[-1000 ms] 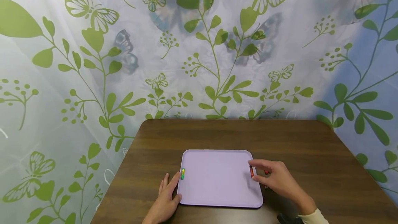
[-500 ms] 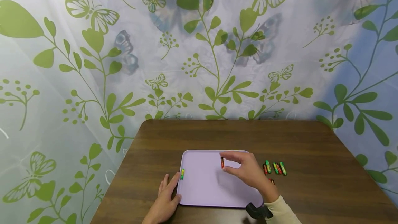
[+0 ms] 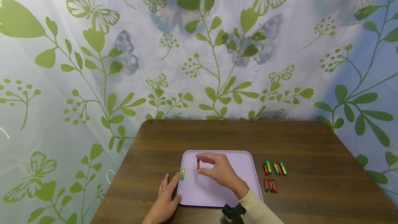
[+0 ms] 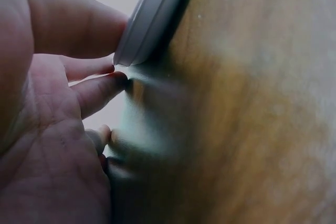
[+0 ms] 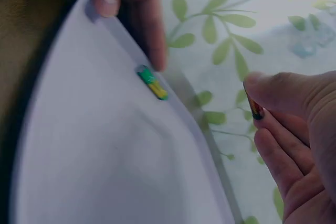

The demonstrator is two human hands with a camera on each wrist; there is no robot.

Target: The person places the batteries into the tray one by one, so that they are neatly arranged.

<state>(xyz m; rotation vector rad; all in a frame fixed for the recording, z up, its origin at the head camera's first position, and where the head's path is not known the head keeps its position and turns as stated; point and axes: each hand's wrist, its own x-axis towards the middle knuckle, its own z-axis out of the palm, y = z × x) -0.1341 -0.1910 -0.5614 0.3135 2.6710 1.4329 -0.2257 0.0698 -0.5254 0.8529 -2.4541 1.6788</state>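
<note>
Between thumb and fingers my right hand (image 3: 219, 171) pinches a red and black battery (image 3: 198, 165) by its ends, held over the left half of a lilac tray (image 3: 230, 196). The same battery (image 5: 254, 103) shows in the right wrist view, thumb on one end. A green and yellow battery (image 3: 182, 174) lies inside the tray along its left edge. My left hand (image 3: 164, 199) rests at the tray's left side, its thumb and fingertips touching the rim. In the left wrist view the thumb (image 4: 79, 24) lies against the tray's side (image 4: 149, 19), fingers extended.
Right of the tray, several green-yellow and red batteries (image 3: 276, 168) lie in a row on the brown wooden table (image 3: 317, 155). Nearer the front are three red batteries (image 3: 270, 186). A curtain (image 3: 199, 61) with leaves and butterflies hangs behind the table.
My right hand has carried the red battery leftward from the tray's right edge to above its left half, uncovering the batteries on the table. The left hand has stayed in place.
</note>
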